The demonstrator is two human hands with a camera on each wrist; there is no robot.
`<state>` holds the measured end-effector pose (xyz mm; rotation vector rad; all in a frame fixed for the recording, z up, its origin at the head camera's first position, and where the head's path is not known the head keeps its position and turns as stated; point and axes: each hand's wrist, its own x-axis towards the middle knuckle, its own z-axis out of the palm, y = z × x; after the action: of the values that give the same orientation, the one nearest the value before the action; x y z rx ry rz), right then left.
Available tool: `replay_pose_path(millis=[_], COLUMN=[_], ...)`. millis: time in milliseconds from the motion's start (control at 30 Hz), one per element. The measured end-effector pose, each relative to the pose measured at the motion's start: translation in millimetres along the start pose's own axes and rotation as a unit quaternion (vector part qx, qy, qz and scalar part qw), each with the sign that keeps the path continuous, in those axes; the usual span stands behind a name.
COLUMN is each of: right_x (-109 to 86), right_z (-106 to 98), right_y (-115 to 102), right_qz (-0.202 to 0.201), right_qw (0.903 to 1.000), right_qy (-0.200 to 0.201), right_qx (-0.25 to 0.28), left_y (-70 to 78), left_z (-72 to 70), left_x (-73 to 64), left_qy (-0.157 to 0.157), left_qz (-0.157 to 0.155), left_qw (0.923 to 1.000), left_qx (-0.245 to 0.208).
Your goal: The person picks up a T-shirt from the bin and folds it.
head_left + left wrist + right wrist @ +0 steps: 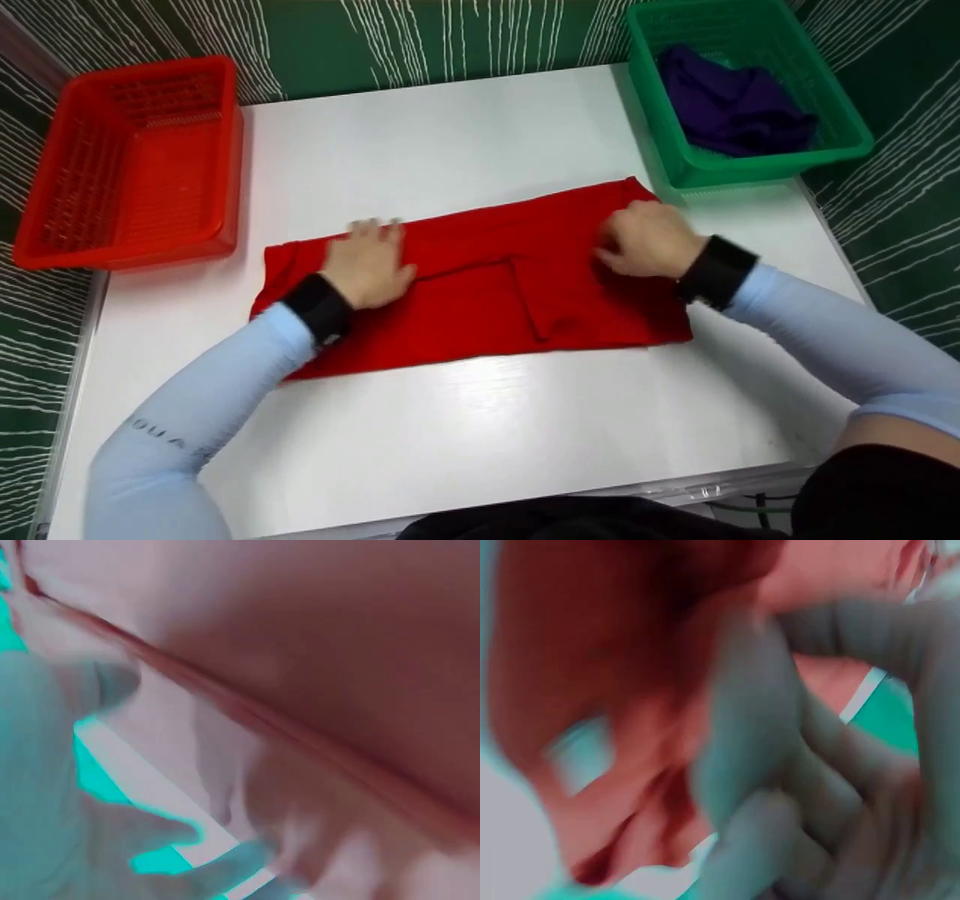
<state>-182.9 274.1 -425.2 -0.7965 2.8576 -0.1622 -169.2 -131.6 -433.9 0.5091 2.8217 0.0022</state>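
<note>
A red folded garment lies flat as a long band across the white table, a sleeve-like flap turned in over its right half. My left hand rests on its left part with the fingers spread toward the far edge. In the left wrist view a folded edge of the garment runs diagonally past the thumb and blurred fingers. Over the right end is my right hand, its fingers curled in and the thumb tip close to the index finger. The right wrist view shows a small pale patch on the cloth, and no fabric between these fingers.
At the back left stands a red plastic basket with nothing in it. A green basket at the back right holds a crumpled purple cloth. Green, white-streaked walls border the white table.
</note>
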Motion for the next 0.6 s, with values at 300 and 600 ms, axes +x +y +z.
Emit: replay_pose_path(millis=[300, 600], right_x=[73.2, 79.7], right_z=[41.1, 52.1], right_y=[-77.1, -85.5], right_qz=[-0.178, -0.133], right_qw=[0.9836, 0.9854], right_qy=[0.026, -0.107], right_qx=[0.008, -0.005], left_y=[89.1, 18.1], left_z=[26.6, 20.5], left_x=[39.7, 27.6], left_qy=[-0.048, -0.097], left_qz=[0.068, -0.008], left_qw=[0.9962, 0.9914], left_qx=[-0.025, -0.088])
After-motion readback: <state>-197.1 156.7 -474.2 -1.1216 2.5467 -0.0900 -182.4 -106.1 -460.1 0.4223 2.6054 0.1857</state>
